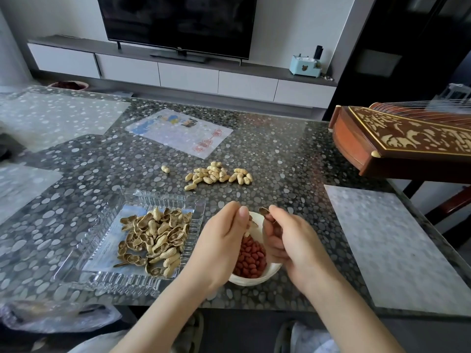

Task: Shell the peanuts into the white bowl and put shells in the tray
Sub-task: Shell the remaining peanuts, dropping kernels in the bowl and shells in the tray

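Head view: looks down on both hands, which work close together right above the white bowl (254,281) at the near edge of the tabletop (280,154).
Left hand (224,240): the fingers are curled and the grip is clenched on a pale shell piece (247,234), most of it hidden behind the thumb, held low over the bowl.
Right hand (288,240): the fingertips pinch a shell half (265,211) and hold it up just above the bowl's far rim.
Why over the bowl: with the split pod held there, any loosened kernel probably drops straight in rather than rolling off across the tabletop.
Kernels (251,258): a heap of red-skinned nuts lies in the bowl, partly covered by the hands.
Tray (114,278): clear ribbed glass, standing just beside the bowl on its left (whether the two touch cannot be told, as the left wrist covers the gap). Being so close, it likely needs only a short sideways reach to discard into.
Empty shells (155,240): piled in the middle of the tray, none seen in the bowl.
Unshelled peanuts (219,174): a loose pile farther back on the tabletop beyond the bowl, with one stray peanut (165,169) apart to its left.
Step in hand: the pod looks already pulled apart, so emptying it and then moving both pieces to the tray seems due.
Progress: judging by the full tray and the modest pile left, well past halfway.
Risk: a kernel could cling to the shell piece and end up in the tray.
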